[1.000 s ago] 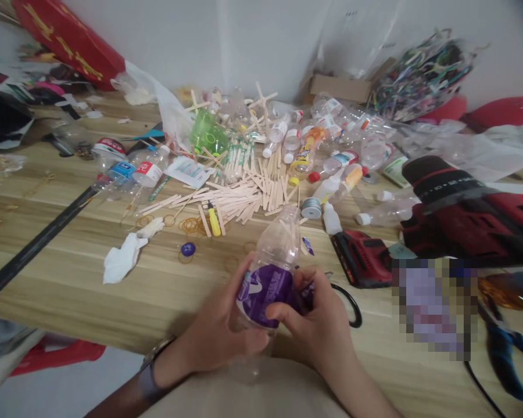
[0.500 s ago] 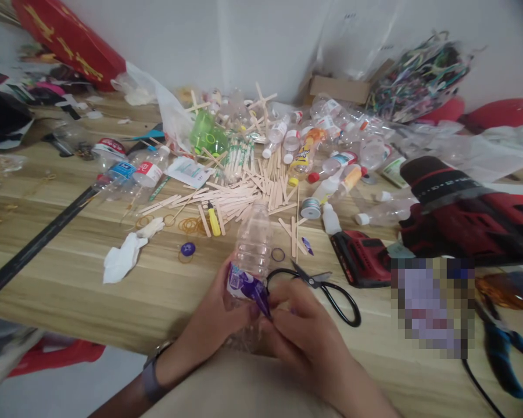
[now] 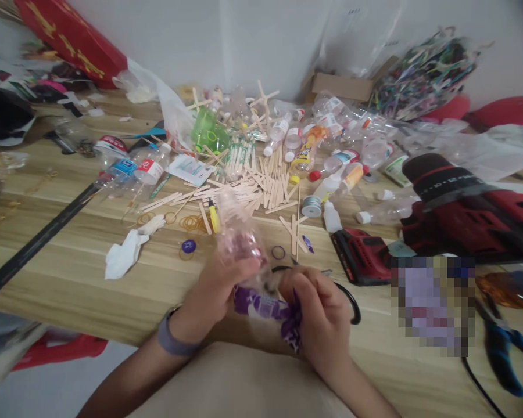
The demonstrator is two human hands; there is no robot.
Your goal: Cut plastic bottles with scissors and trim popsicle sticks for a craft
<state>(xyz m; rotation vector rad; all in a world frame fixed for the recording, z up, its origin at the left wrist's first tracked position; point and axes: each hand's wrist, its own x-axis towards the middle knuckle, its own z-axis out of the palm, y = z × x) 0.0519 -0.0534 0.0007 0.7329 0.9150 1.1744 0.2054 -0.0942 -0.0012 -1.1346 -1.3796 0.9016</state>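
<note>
A clear plastic bottle, blurred by motion, leans up and to the left in my left hand, whose fingers wrap round it. My right hand is closed on a purple label, which stretches below the bottle toward my left hand. Whether the label still touches the bottle cannot be made out. Black-handled scissors lie on the table, partly hidden behind my right hand. A purple cap rests on the wood to the left of the bottle.
Wooden sticks, a yellow-handled tool and several bottles cover the table's middle and back. At the right are a red and black power drill and blue-handled pliers. A black bar and white tissue lie left.
The bottle has tilted left and my left hand has shifted left with it. The purple label has come away from around the bottle's middle, drawn down and right by my right hand.
</note>
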